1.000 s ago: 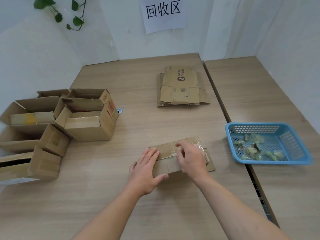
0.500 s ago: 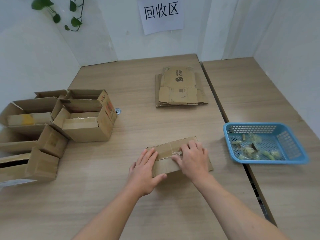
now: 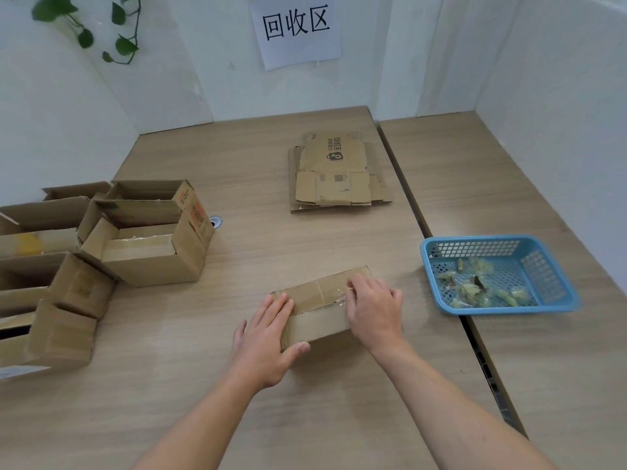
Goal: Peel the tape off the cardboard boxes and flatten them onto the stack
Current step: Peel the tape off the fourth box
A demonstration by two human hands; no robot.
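While both hands rest on it, the cardboard box (image 3: 322,300) lies closed on the table (image 3: 271,418), toward six o'clock of the tabletop, its long side slightly slanted. Its brown top is creased, with glossy clear tape (image 3: 334,295) along the seam, crinkled near the right end. The left hand (image 3: 268,337) lies flat on the box's nine o'clock end, fingers straight, thumb against the near face. The right hand (image 3: 375,308) covers the three o'clock end, fingertips on the tape; whether they pinch it cannot be told. The flattened stack (image 3: 336,171) lies at twelve o'clock from the box.
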